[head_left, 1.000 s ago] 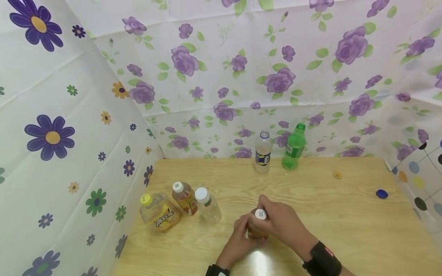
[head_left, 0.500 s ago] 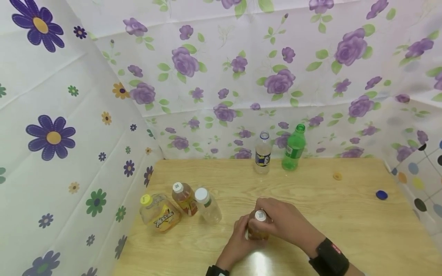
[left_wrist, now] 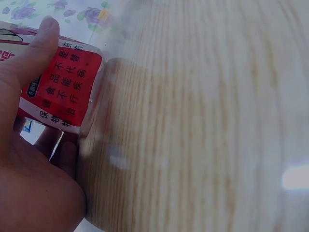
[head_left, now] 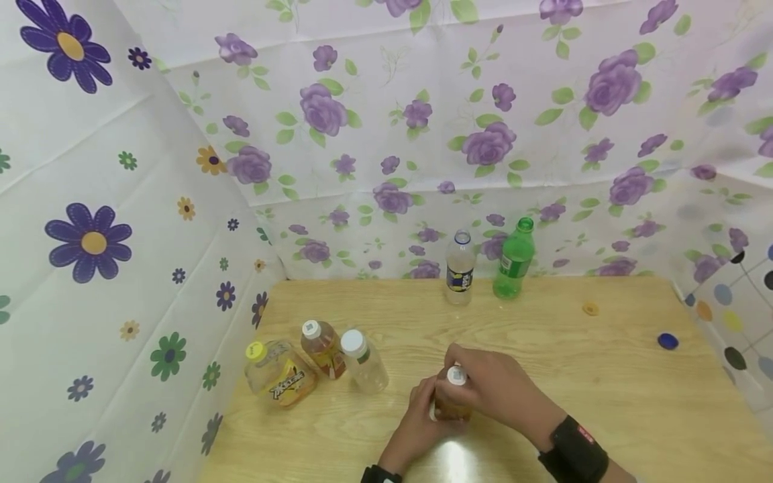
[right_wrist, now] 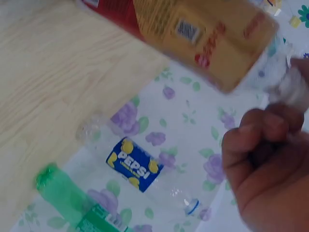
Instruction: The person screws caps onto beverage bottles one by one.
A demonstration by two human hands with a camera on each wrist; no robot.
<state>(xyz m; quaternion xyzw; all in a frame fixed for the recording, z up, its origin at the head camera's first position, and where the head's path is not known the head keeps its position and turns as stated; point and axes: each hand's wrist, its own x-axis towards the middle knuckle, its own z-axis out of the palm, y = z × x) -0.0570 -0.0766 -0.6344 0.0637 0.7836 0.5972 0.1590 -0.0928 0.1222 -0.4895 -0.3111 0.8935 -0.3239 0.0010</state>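
Observation:
A bottle [right_wrist: 207, 43] with a tan and red label and a white cap [head_left: 457, 376] stands near the table's front. My left hand [head_left: 417, 419] grips its lower body, the thumb lying across the red panel of the label [left_wrist: 67, 87] in the left wrist view. Up at the top, my right hand [head_left: 498, 386] pinches the cap between curled fingers and thumb; the right wrist view shows those fingers beside the blurred white cap. Whether the cap sits loose or tight cannot be told.
Left on the table stand a yellow-capped bottle [head_left: 280, 376], a brown drink bottle [head_left: 324, 349] and a clear white-capped bottle [head_left: 365, 365]. Behind are an uncapped Pepsi bottle [head_left: 460, 275] and an uncapped green bottle [head_left: 514, 261]. A yellow cap [head_left: 590, 308] and a blue cap [head_left: 667, 341] lie right.
My right hand and wrist have turned about the white cap, the wrist shifting slightly right and down, mostly in the first half second. My left hand keeps its hold on the bottle.

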